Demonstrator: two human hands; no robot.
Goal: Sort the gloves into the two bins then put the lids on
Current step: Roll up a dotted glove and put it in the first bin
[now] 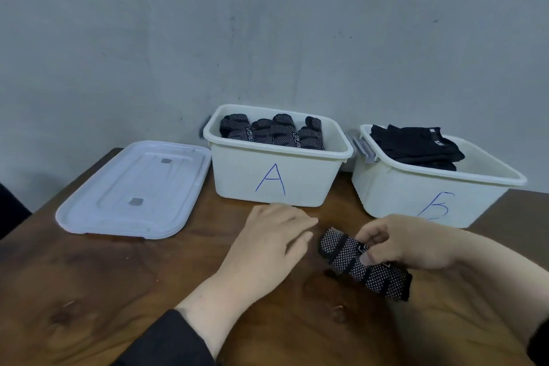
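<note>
A black glove with white dots (pixel 361 266) lies on the wooden table in front of bin B. My right hand (pixel 407 242) pinches it from above between thumb and fingers. Just left of the glove, my left hand (pixel 274 235) hovers with loosely spread fingers and holds nothing. Bin A (pixel 276 175), white with a blue letter, holds several dotted gloves (pixel 273 131). To its right, bin B (pixel 416 196) holds a stack of plain black gloves (pixel 416 145). Both bins stand uncovered.
White lids (pixel 133 190) lie stacked flat on the table left of bin A. A grey wall (pixel 267 38) rises right behind the bins. The table's left edge (pixel 59 187) runs diagonally by the lids. Grey latches (pixel 361 148) sit between the two bins.
</note>
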